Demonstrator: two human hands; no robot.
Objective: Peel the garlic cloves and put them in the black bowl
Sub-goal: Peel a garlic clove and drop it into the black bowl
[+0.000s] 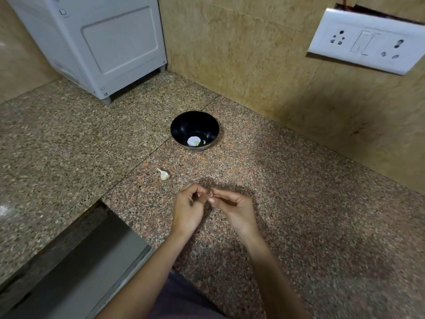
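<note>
Below centre, the left hand (187, 207) and right hand (236, 207) meet, both pinching a tiny garlic clove (209, 193), well short of the black bowl (181, 125) at mid-frame; a hard tug might flick it onto the counter (310, 203)

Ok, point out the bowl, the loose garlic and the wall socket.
bowl (182, 125): head view, inner left wall.
garlic (164, 175): head view, plump body.
socket (365, 42): head view, middle of its plate.

Home kitchen, speckled granite table (299, 203), beige stone-tiled walls (241, 54), white switch-and-socket plate (365, 41), white appliance (99, 42) in the corner, steel sink edge (92, 261).
</note>
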